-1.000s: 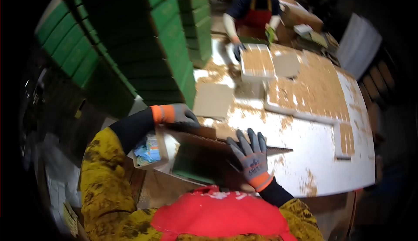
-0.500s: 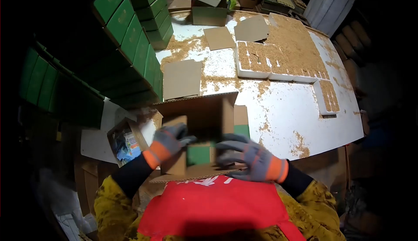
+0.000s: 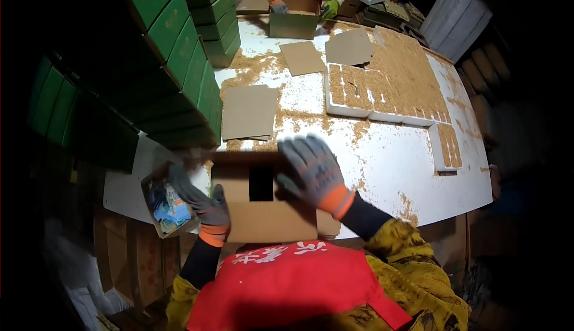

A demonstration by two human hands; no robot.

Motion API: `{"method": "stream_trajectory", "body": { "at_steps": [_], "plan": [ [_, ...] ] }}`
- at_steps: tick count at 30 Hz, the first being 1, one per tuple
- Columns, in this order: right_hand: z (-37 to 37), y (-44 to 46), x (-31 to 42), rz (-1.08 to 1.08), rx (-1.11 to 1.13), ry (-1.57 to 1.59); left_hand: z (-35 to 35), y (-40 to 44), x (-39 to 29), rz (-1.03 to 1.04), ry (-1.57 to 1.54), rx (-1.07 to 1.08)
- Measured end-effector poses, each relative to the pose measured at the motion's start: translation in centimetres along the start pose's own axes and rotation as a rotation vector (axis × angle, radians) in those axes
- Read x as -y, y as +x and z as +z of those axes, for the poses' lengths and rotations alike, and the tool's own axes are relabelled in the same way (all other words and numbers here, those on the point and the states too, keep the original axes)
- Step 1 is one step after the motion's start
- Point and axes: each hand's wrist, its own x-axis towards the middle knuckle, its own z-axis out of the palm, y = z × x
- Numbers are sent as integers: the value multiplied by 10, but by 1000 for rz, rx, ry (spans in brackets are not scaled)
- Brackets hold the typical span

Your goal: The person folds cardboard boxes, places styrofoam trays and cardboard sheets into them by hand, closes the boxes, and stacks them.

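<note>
Flanking the cardboard box [image 3: 272, 222] at the table's [image 3: 382, 187] near side, the left hand [image 3: 208, 208] and right hand [image 3: 320, 175] have thumbs apart from fingers, its flaps partly folded in, a dark gap left uncovered.

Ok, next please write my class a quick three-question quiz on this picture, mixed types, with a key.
1. True or false: the co-worker's gloves match in colour.
2. Choose: seen from the brown carton, the green stacks rise to the wearer's A) left, B) right, C) both sides.
3. Fill in: the wearer's ___ is nearer the small box of blue packets.
Key: 1 false; 2 A; 3 left hand.
</note>
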Motion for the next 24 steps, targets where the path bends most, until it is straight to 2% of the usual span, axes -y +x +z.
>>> {"method": "stream_trajectory", "body": {
  "at_steps": [1, 2, 3, 4, 5, 6, 7, 8, 9, 11, 12, 13, 14, 15, 16, 17, 19, 20, 22, 23, 24],
  "plan": [
    [-28, -10, 18, 114, 198, 157, -13, 19, -15, -151, -156, 26],
    [-24, -27, 19, -19, 179, 151, -25, 38, -31, -305, -309, 28],
    [-22, -36, 11, -4, 176, 383, -11, 15, 0, -518, -602, 198],
    [-19, -44, 3, 9, 174, 614, -14, 15, 3, -582, -699, 329],
    [12, -59, -26, 216, -46, 963, -17, 14, 5, -652, -781, 462],
    [-6, -46, -34, 672, -20, 1296, -43, 43, -17, -574, -666, 534],
    [14, -49, -63, 601, -149, 1152, -62, 62, -36, -496, -548, 594],
    [39, -65, -97, 546, 7, 1145, -69, 65, -46, -588, -603, 606],
    [44, -64, -110, 1034, 110, 1695, -66, 60, -49, -457, -588, 527],
    [55, -67, -122, 1188, 141, 1618, -53, 39, -50, -216, -549, 362],
    [50, -61, -119, 1238, 192, 1480, -56, 36, -50, -218, -512, 412],
    [66, -75, -133, 918, 424, 1315, -61, 35, -52, -271, -578, 420],
    [81, -88, -145, 586, 547, 1136, -67, 38, -54, -321, -647, 429],
    [88, -85, -146, 508, 471, 1142, -74, 45, -58, -365, -720, 433],
    [94, -81, -146, 429, 394, 1144, -89, 59, -63, -322, -685, 437],
    [101, -78, -147, 351, 317, 1141, -94, 65, -61, -258, -729, 336],
    [46, -32, -109, 812, 228, 1701, -86, 72, -62, -340, -1124, -38],
    [18, -22, -98, 704, 235, 1538, -77, 83, -54, -304, -898, -159],
    [-18, -12, -69, 475, 169, 1290, -53, 89, -29, -506, -778, -154],
    [-6, -20, -65, 348, 173, 1056, -33, 76, -8, -581, -757, -39],
    [3, -30, -54, 82, 72, 722, -14, 57, 14, -655, -743, 81]
  ]
}}
